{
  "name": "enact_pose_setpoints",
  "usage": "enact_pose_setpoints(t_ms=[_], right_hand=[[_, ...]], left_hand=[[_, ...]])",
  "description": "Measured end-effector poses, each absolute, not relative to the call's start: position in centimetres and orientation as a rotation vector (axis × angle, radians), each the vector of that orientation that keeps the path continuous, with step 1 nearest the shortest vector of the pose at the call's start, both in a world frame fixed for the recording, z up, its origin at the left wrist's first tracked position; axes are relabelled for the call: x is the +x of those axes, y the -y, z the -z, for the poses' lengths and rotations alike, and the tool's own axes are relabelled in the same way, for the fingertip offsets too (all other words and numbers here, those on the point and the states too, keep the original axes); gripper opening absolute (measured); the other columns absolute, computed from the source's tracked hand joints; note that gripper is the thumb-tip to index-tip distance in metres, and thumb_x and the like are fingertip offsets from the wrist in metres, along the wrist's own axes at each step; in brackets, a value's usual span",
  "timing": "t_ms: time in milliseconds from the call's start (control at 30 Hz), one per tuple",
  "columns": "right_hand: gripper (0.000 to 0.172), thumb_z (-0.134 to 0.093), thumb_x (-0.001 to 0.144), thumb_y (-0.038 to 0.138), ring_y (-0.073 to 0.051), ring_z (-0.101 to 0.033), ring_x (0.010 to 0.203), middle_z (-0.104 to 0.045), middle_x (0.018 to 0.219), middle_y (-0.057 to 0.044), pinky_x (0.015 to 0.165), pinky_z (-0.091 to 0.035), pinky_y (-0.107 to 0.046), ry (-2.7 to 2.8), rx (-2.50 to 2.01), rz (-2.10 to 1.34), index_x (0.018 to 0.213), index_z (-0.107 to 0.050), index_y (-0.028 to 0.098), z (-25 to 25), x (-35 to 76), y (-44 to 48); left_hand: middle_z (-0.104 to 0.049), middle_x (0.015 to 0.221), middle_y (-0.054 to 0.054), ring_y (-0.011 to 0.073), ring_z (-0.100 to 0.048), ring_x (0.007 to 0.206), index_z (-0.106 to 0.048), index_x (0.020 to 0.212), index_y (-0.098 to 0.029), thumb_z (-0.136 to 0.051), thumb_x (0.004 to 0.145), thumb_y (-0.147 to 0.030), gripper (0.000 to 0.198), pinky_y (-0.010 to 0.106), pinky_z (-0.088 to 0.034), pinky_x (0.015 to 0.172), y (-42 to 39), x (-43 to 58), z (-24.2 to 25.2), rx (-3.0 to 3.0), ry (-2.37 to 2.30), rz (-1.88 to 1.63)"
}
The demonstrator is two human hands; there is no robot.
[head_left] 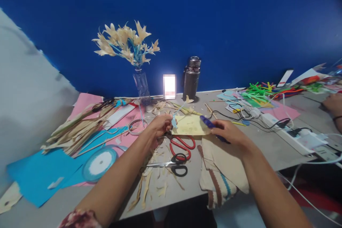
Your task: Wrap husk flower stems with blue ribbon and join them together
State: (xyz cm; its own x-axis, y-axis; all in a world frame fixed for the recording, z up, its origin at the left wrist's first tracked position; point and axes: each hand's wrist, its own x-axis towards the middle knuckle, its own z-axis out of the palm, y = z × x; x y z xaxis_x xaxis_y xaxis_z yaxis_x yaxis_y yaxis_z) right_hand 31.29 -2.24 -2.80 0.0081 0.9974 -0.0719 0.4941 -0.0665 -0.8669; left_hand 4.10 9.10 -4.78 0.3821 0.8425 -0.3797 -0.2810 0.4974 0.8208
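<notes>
My left hand (160, 125) is closed in a pinch on a small pale blue and cream piece (174, 121) at the left edge of a pale yellow sheet (190, 125). My right hand (229, 132) is closed around a dark blue tool (207, 122) whose tip points at the sheet's right side. Just below the sheet lie red-handled scissors (182, 145) and black-handled scissors (175, 164) on the grey table (269, 149). A folded striped cloth (220, 176) sits under my right wrist.
A vase of cream paper flowers (128, 44), a lit phone (169, 86) and a metal flask (191, 77) stand by the blue wall. Blue and pink paper, a tape roll (99, 164) and dried strips lie left. A power strip (294, 136), cables and another person's hand (333, 105) are right.
</notes>
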Motion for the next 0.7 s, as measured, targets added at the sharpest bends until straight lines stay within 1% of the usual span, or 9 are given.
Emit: enact_pose_setpoints(t_ms=[67,133,200,267,333,400,500,600,700], right_hand=[[0.027,-0.070,0.077,0.040,-0.015,-0.056,0.063,-0.070,0.082,-0.005,0.055,-0.042,-0.026,1.254,-1.476,-1.084,0.092,-0.074,0.018,3.1,32.9,2.4],[0.026,-0.073,0.075,0.041,-0.014,-0.057,0.064,-0.072,0.092,-0.006,0.057,-0.045,-0.026,1.012,-1.316,-1.066,0.090,-0.073,0.019,3.3,34.0,2.7],[0.028,-0.075,0.074,0.041,-0.014,-0.057,0.066,-0.072,0.099,-0.007,0.057,-0.046,-0.026,0.926,-1.195,-1.018,0.092,-0.073,0.020,3.1,34.1,3.3],[0.032,-0.074,0.077,0.042,-0.015,-0.056,0.067,-0.070,0.097,-0.007,0.056,-0.046,-0.027,1.014,-1.132,-1.009,0.100,-0.073,0.020,2.4,33.3,3.9],[0.032,-0.071,0.081,0.042,-0.017,-0.056,0.068,-0.069,0.088,-0.008,0.056,-0.045,-0.028,1.191,-1.149,-1.023,0.102,-0.072,0.018,1.3,31.7,4.1],[0.035,-0.069,0.083,0.045,-0.018,-0.054,0.066,-0.066,0.079,-0.008,0.055,-0.043,-0.028,1.406,-1.118,-1.093,0.102,-0.073,0.017,0.1,29.7,3.5],[0.041,-0.065,0.084,0.051,-0.018,-0.054,0.073,-0.067,0.088,-0.010,0.059,-0.043,-0.028,1.630,-0.951,-1.205,0.104,-0.072,0.016,-1.2,26.6,1.3],[0.042,-0.065,0.084,0.056,-0.015,-0.050,0.067,-0.065,0.083,-0.008,0.056,-0.040,-0.027,1.701,-0.949,-1.206,0.096,-0.072,0.016,-0.8,23.8,-1.1],[0.047,-0.065,0.082,0.060,-0.014,-0.048,0.063,-0.064,0.081,-0.007,0.055,-0.039,-0.026,1.745,-0.996,-1.180,0.088,-0.071,0.014,0.9,21.9,-2.2]], left_hand=[[-0.063,0.060,0.005,0.0082,-0.052,0.043,-0.055,0.070,-0.013,-0.066,0.068,-0.007,0.013,0.014,-0.026,0.033,-8.9,4.1,4.8,0.758,-0.910,-0.807],[-0.063,0.062,0.006,0.0101,-0.056,0.047,-0.056,0.071,-0.013,-0.067,0.067,-0.009,0.013,0.014,-0.026,0.034,-8.6,4.2,4.7,0.770,-0.900,-0.823],[-0.060,0.060,0.003,0.0089,-0.054,0.046,-0.055,0.070,-0.014,-0.069,0.066,-0.010,0.015,0.013,-0.023,0.033,-8.3,4.4,4.3,0.766,-0.886,-0.864],[-0.053,0.055,-0.002,0.0056,-0.047,0.042,-0.052,0.068,-0.015,-0.069,0.066,-0.011,0.018,0.013,-0.019,0.033,-8.1,4.4,3.8,0.759,-0.877,-0.924],[-0.046,0.051,-0.006,0.0036,-0.040,0.039,-0.048,0.065,-0.016,-0.069,0.067,-0.012,0.021,0.012,-0.018,0.034,-7.8,4.1,3.1,0.761,-0.877,-0.989],[-0.043,0.049,-0.007,0.0034,-0.037,0.037,-0.048,0.064,-0.017,-0.070,0.067,-0.013,0.023,0.013,-0.019,0.034,-7.4,3.4,2.2,0.777,-0.894,-1.050],[-0.044,0.046,-0.007,0.0033,-0.036,0.036,-0.051,0.063,-0.016,-0.071,0.067,-0.015,0.021,0.013,-0.019,0.033,-6.4,1.6,1.4,0.809,-0.948,-1.144],[-0.044,0.042,-0.006,0.0025,-0.033,0.034,-0.053,0.062,-0.015,-0.070,0.069,-0.018,0.019,0.013,-0.018,0.034,-5.1,-0.3,1.6,0.812,-0.999,-1.220],[-0.042,0.040,-0.007,0.0025,-0.031,0.034,-0.051,0.060,-0.016,-0.072,0.068,-0.021,0.022,0.014,-0.017,0.034,-4.6,-1.3,2.8,0.770,-1.013,-1.254]])
